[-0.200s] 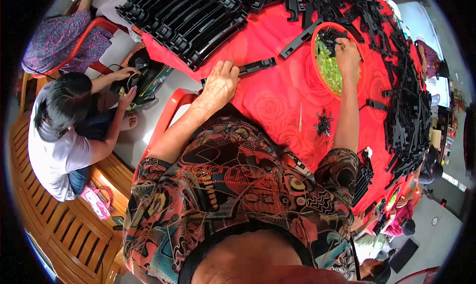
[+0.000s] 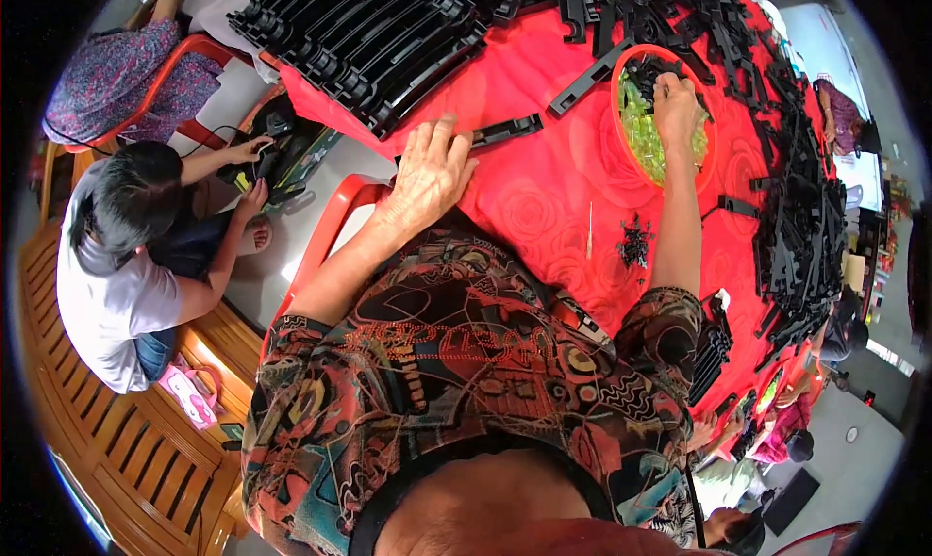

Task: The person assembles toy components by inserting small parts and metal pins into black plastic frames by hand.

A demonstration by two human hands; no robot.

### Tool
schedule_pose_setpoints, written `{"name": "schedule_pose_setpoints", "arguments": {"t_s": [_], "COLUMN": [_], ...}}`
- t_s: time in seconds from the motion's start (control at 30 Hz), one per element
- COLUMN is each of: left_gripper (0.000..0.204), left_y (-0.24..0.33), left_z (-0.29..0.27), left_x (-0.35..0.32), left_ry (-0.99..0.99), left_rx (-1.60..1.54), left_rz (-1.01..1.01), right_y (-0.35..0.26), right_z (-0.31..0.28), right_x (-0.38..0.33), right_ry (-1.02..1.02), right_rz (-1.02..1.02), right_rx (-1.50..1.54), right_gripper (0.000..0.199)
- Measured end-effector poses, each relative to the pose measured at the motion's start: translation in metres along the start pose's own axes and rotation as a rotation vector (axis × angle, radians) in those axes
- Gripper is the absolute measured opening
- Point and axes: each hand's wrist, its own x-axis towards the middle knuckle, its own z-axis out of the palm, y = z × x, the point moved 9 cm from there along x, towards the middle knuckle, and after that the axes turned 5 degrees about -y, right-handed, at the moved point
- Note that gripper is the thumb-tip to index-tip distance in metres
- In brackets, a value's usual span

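My left hand (image 2: 432,175) rests over a long black plastic strip (image 2: 507,130) at the table's near left edge. Its fingers bend across the strip and cover the middle, while the right end sticks out past them. Inside an orange-red bowl (image 2: 707,168) is my right hand (image 2: 676,113), fingertips drawn together among small black parts (image 2: 646,71). Whatever is between those fingertips is hidden. Small yellow-green translucent pieces (image 2: 641,134) fill the bowl's nearer part. Another black strip (image 2: 588,78) lies against the bowl's left side.
Black strips stand in a neat row (image 2: 359,42) at far left; a loose heap (image 2: 796,236) covers the right side. A thin pointed tool (image 2: 589,231) and tiny black parts (image 2: 635,243) lie on the red tablecloth (image 2: 524,212). A seated person (image 2: 131,265) handles dark parts at left.
My left hand's fingers have shifted slightly over the strip. My right hand has moved a little within the bowl. The seated person's hands at left have also shifted.
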Motion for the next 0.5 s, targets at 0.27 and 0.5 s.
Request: {"name": "schedule_pose_setpoints", "arguments": {"t_s": [0.27, 0.5], "left_gripper": [0.033, 0.024], "left_y": [0.010, 0.014], "left_z": [-0.018, -0.019], "left_x": [0.003, -0.006], "left_ry": [0.074, 0.121], "left_rx": [-0.158, -0.259], "left_rz": [0.008, 0.030], "right_y": [0.017, 0.043], "right_z": [-0.033, -0.054], "right_x": [-0.002, -0.014], "right_ry": [0.224, 0.308], "right_rz": [-0.034, 0.187], "right_rx": [0.123, 0.378], "right_gripper": [0.008, 0.010]}}
